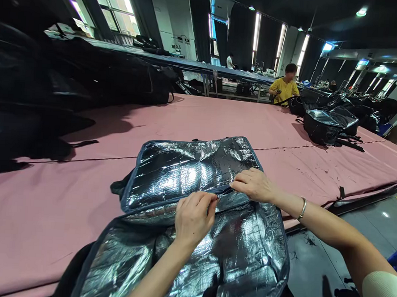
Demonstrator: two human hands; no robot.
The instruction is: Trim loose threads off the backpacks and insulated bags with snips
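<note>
An insulated bag (246, 241) with a crinkled silver foil lining lies open at the near edge of the pink-covered table. Its foil-lined lid (197, 166), bound in dark trim, is folded back away from me. My left hand (194, 217) is closed in a pinch at the seam between lid and body. Just to its right, my right hand (255, 184) pinches the same dark-trimmed seam, fingers pressed together. Whether a loose thread is between the fingertips is too small to tell. A dark strap (118, 187) sticks out at the lid's left side.
Black bags (115, 76) are piled on the left of the pink table (173, 115). Another foil-lined bag (331, 123) lies at the far right, near a person in yellow (284, 87). Thread scraps lie on the tabletop and grey floor (365, 226).
</note>
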